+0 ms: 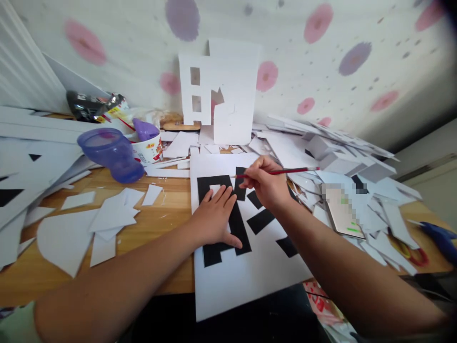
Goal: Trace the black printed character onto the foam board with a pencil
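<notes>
My left hand point(215, 220) lies flat with fingers spread on a black letter-shaped piece point(242, 234). That piece rests on a white board point(233, 288), and my palm hides part of it. A red-and-black pencil point(297, 170) is gripped in my right hand point(267, 183), its tip at the top right corner of the letter shape. More black shapes point(261, 221) show on the board to the right, partly covered by my right hand and forearm. The board's near end sticks out past the table edge.
White paper scraps point(114, 209) litter the wooden table point(167, 238). A purple cup point(110, 147) and a paper tub point(150, 147) stand back left. A white cut-out panel point(233, 95) stands upright behind. To the right are a phone point(342, 209), scissors point(416, 257) and a blue tool point(437, 238).
</notes>
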The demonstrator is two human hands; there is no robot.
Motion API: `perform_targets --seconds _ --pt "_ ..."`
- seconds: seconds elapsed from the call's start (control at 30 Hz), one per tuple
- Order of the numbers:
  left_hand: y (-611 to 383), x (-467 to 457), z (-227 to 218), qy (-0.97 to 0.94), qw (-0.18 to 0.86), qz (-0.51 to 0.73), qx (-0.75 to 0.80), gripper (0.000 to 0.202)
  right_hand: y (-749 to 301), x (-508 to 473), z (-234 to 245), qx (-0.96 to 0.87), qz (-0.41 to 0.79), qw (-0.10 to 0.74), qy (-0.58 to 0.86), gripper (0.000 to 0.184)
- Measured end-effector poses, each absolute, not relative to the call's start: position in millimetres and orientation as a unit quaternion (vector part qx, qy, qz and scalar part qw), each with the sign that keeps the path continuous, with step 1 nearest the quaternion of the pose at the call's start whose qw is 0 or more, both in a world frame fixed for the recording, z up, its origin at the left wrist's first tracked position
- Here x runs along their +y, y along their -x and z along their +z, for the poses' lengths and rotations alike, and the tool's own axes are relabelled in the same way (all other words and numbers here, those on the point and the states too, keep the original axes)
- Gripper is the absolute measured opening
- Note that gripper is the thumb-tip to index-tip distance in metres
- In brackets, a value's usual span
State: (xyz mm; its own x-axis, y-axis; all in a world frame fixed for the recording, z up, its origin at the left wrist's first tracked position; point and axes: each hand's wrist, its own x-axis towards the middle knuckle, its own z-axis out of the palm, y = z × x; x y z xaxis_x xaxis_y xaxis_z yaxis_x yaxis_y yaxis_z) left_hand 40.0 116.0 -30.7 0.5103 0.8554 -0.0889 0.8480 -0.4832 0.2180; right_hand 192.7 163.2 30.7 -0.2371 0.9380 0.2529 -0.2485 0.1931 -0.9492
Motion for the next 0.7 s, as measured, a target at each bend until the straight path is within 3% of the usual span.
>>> perform_targets --seconds 0.2,0.7 --pt "-40.0 117.6 -33.3 -0.863 0.115 0.014 0.491 0.131 -232.5 181.1 -36.2 -0.544 0.549 0.472 0.424 0.021" --pt "-40.5 120.8 -30.5 -0.865 0.118 -0.012 0.488 0.13 -229.4 179.8 -40.4 -0.643 0.472 0.421 0.433 0.02"
